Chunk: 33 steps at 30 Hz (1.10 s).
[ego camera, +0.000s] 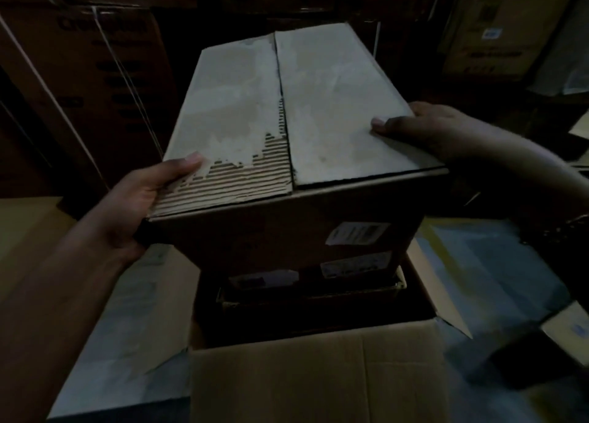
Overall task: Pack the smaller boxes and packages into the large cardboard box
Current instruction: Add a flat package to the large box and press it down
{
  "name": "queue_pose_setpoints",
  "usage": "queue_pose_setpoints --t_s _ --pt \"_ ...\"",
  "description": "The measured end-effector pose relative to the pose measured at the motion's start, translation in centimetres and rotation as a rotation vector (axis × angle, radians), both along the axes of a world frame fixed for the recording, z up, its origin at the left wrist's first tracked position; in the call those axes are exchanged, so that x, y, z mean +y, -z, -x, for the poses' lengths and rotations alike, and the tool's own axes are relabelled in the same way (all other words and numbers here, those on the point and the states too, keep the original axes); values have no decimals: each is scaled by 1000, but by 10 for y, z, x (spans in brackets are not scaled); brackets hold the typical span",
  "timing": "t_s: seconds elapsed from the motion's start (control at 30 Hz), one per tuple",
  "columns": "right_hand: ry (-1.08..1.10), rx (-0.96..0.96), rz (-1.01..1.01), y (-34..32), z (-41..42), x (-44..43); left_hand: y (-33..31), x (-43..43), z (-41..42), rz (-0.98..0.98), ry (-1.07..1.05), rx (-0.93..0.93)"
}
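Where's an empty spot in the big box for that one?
Maybe the dark strip between the near flap of the large cardboard box and the packages inside, though it's too dim to be sure. Right under the held box it's crowded.

No words or numbers can be read here. It is too dark and blurry. The small box [325, 110] has a white sticker [357, 233] on its near side, but its marks are too tiny. A stacked box [95, 81] at the back left has dark print, only smudges.
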State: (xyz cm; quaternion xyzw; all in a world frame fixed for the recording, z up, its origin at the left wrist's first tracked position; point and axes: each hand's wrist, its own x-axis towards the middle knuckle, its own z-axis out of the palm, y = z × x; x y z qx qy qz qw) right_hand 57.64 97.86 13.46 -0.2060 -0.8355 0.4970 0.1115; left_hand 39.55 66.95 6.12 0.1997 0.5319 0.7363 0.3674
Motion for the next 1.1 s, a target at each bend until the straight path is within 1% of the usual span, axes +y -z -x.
queue_pose_setpoints --t_s 0.13,0.2,0.27,0.33,0.4,0.47,0.5,0.53,0.6,0.63,0.67,0.7,0.77,0.9,1.0,1.1 --pt "16 -81 -70 6 3 -1 9 -8 3 9 -1 -11" --pt "40 -113 -34 16 7 1 17 -7 3 49 -11 -26" --pt "41 -131 -25 33 11 3 32 -2 4 136 -30 -52" --pt "36 -135 12 57 14 10 52 4 6 278 -72 -13" --pt "6 -161 20 89 17 18 74 10 8 424 -128 149" --pt "4 -204 20 127 20 26 96 18 10 488 -153 355" --pt "20 -243 -24 145 20 28 110 21 12 552 -145 477" --pt "32 -300 -145 164 20 30 126 24 15 699 -118 648" --pt "-53 -443 -443 201 21 27 157 28 10 1091 -21 1037" --pt "-124 -525 -554 215 21 20 169 30 6 1199 40 1158" --pt "-176 -583 -636 225 20 11 177 30 3 1243 91 1181" --pt "-202 -602 -697 233 18 3 182 30 2 1248 113 1155" --pt "-199 -561 -771 238 16 -5 185 30 4 1250 113 1137" --pt "-196 -558 -805 231 18 -6 179 31 2 1254 112 1129" --pt "-218 -582 -787 229 22 -5 176 36 -2 1271 93 1183" --pt "-191 -569 -791 227 28 -9 172 49 -7 1231 22 1280"
